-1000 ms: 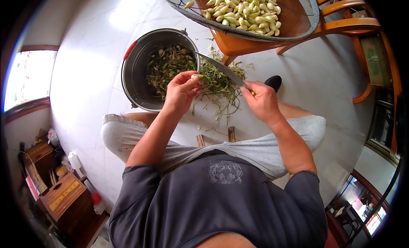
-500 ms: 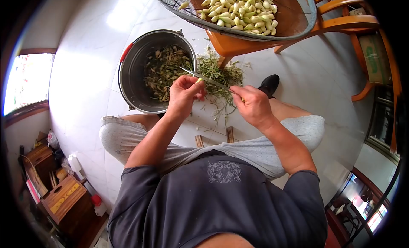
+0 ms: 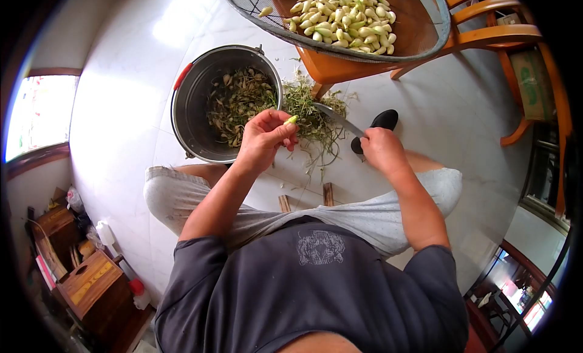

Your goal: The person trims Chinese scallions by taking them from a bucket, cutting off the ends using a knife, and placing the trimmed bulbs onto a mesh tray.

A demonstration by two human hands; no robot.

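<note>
My left hand [image 3: 264, 137] pinches a small pale green-tipped bulb [image 3: 292, 119] between thumb and fingers, just right of the metal bucket [image 3: 189, 107]. My right hand [image 3: 381, 149] grips a knife [image 3: 339, 118] by its handle, the blade pointing up and left over a heap of green trimmings [image 3: 313, 113] on the floor. The blade is apart from the bulb. The bucket holds a mass of untrimmed stalks and roots [image 3: 238, 101]. Above, a round mesh sieve [image 3: 425, 40] carries several trimmed white bulbs [image 3: 343, 16].
The sieve rests on an orange wooden chair [image 3: 486, 31]. My knees in light trousers [image 3: 376, 213] frame a low wooden stool [image 3: 306, 198]. A black shoe [image 3: 384, 119] lies on the white tile floor. Wooden boxes [image 3: 85, 280] stand at lower left.
My right hand drew the knife away to the right, off the bulb. My left hand lifted slightly, still holding the bulb, now with its stalk cut off.
</note>
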